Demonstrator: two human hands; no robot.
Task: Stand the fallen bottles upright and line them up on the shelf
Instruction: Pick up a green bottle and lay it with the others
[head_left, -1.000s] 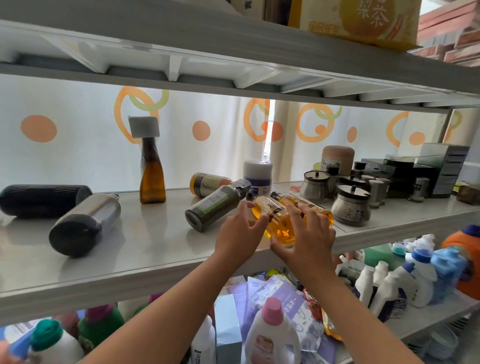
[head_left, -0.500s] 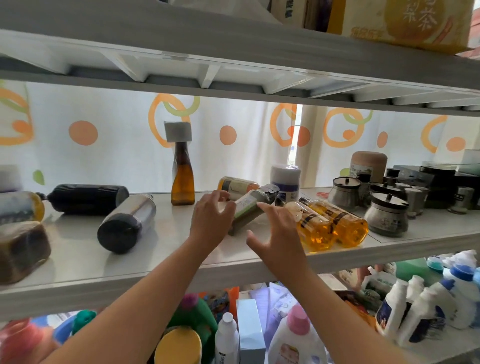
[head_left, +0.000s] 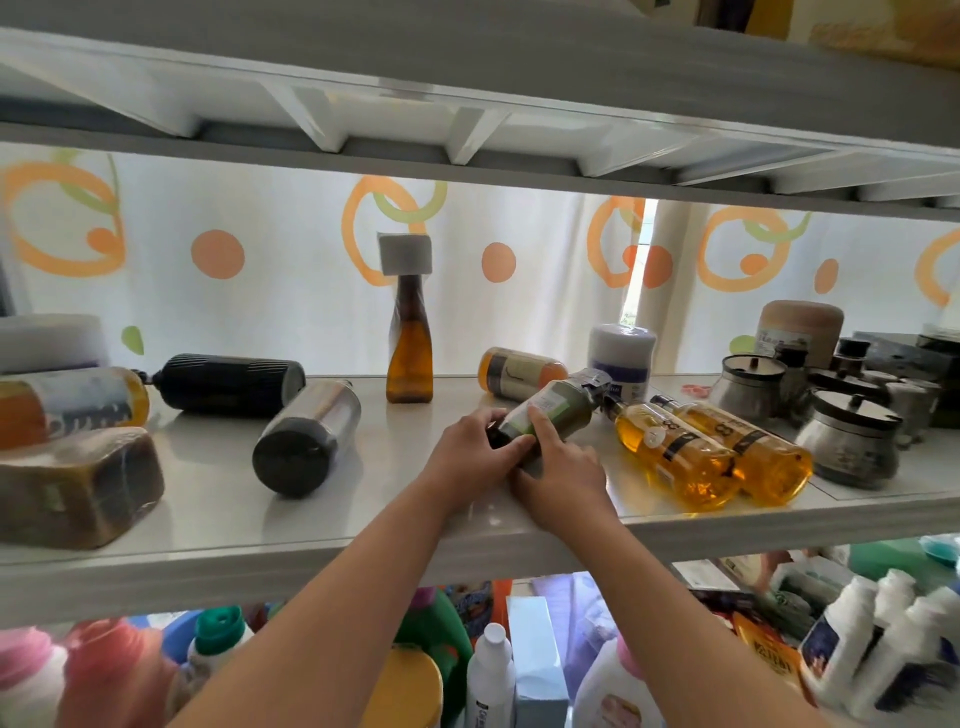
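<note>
A dark green bottle lies on its side on the white shelf, its base toward me. My left hand and my right hand both grip its near end, fingers curled round it. Two amber bottles lie side by side to the right. Behind the green one lies a small orange bottle. A silver bottle, a black ribbed bottle and an orange-capped wrapped bottle lie fallen on the left. A brown bottle stands upright at the back.
A white jar stands behind the green bottle. Metal lidded pots and dark boxes crowd the shelf's right end. A brown wrapped block sits at the front left. Another shelf hangs close overhead; detergent bottles fill the shelf below.
Both hands left the amber bottles, moved left and now grip the green bottle's near end. The camera has moved closer and turned left.
</note>
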